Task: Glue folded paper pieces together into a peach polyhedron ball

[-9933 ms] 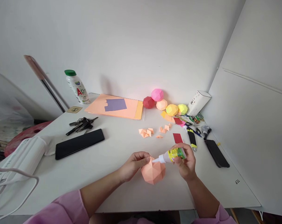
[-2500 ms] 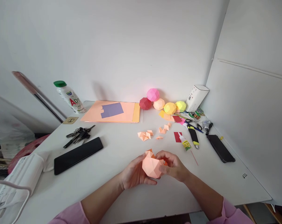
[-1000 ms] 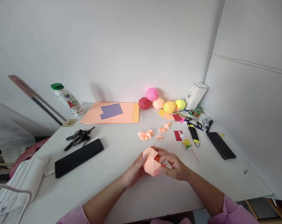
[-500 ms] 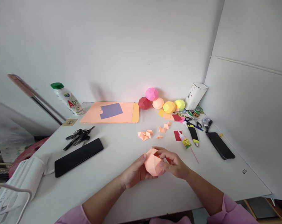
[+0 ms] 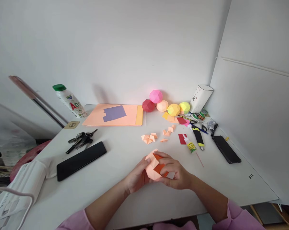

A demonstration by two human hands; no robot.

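Observation:
A faceted peach paper ball (image 5: pixel 151 166) is held just above the near part of the table. An opening on its right side shows a deeper orange inside. My left hand (image 5: pixel 136 176) is closed round its left side, thumb on the front facet. My right hand (image 5: pixel 178 174) grips the ball's right edge, its fingers at or in the opening; the fingertips are partly hidden. Beyond the hands lie small folded peach paper pieces (image 5: pixel 148 138) and several more scraps (image 5: pixel 168 131). A glue tube (image 5: pixel 190 145) rests partly over a red paper piece (image 5: pixel 182 139).
Finished-looking paper balls (image 5: pixel 173 110) in several colours line the wall. Right are a utility knife (image 5: pixel 198 137), scissors (image 5: pixel 203 128) and a black phone (image 5: pixel 226 149). Left are keys (image 5: pixel 82 140), a black slab (image 5: pixel 82 161), a bottle (image 5: pixel 71 103) and peach sheets (image 5: pixel 94 118).
The ball has turned and its opening now gapes to the right, showing the orange inside. My right hand's fingers have shifted over the opening, with the thumb lower.

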